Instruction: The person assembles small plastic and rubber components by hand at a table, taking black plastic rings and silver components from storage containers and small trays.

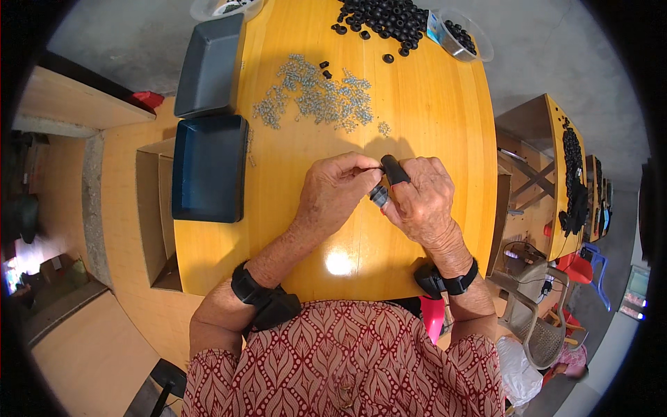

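Observation:
Over the middle of the table, my left hand [338,189] and my right hand [425,199] meet at the fingertips. The left thumb and forefinger are pinched together at a small dark piece [381,169], mostly hidden by the fingers. My right hand is closed around the same spot. A black cover [394,170] sleeves its forefinger, and a dark grey ringed wrap [379,195] sits at its thumb tip. Beyond the hands lies a spread of small silvery metal pieces [316,94], with a few black pieces [326,73] among them.
Two dark trays, one grey [212,66] and one blue-black [243,170], line the yellow table's [292,243] left edge. Black ring-like parts [389,21] are heaped at the far end, beside a clear tub [464,52] holding more. Shelving and chairs [538,320] stand right.

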Demonstrator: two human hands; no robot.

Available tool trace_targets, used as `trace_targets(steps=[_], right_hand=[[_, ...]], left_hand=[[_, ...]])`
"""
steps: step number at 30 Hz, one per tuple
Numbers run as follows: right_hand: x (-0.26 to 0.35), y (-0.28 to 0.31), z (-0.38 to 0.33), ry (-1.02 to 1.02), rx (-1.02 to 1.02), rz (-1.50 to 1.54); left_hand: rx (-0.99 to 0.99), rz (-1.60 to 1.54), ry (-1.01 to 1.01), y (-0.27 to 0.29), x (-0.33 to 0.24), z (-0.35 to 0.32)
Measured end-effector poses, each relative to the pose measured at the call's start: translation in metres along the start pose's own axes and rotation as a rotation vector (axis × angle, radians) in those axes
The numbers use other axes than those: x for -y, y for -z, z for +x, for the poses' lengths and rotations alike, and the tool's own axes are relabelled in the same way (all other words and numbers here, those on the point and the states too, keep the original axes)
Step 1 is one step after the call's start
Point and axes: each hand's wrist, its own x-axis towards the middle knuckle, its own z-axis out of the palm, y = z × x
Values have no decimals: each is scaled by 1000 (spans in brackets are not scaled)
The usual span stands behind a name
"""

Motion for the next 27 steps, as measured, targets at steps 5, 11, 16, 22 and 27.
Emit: trace_targets(steps=[5,11,16,22,27], right_hand=[[-3,-2,-3,-48,5,63],[-4,2,-2,-58,-16,104],[-7,2,-1,20,-39,71],[-13,1,-3,115,-68,69],[-15,-2,-5,101,-97,93]], left_hand=[[70,-23,82,6,1,0],[114,-149,111,6,-9,-1],[115,-145,140,9,-9,-1],[129,-95,172,7,-11,-1],[165,-140,145,9,-12,0]])
